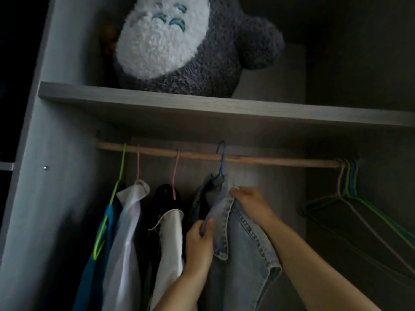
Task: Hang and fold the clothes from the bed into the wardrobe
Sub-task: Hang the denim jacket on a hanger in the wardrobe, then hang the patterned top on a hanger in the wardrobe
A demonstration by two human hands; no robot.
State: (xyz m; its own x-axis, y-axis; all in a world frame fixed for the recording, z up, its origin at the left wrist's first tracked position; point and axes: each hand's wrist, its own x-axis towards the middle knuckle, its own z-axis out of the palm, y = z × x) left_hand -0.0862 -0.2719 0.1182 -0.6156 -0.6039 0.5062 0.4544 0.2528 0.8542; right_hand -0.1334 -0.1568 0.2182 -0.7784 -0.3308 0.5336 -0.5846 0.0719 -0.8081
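A light-blue denim jacket (pixel 238 248) hangs from a blue hanger (pixel 221 161) hooked over the wooden rail (pixel 269 160) inside the wardrobe (pixel 51 122); the left hand (pixel 199 245) pinches its collar edge between thumb and curled fingers, and the right hand (pixel 249 203) grips the denim just below the hook. To its left hang a black-and-white garment (pixel 167 223), a white shirt (pixel 128 225) and a blue garment on a green hanger (pixel 112 198), with empty hangers (pixel 350 191) bunched at the rail's right end. A grey-and-white plush toy (pixel 179 46) sits on the shelf (pixel 202 108) above; no writing or label is readable anywhere.
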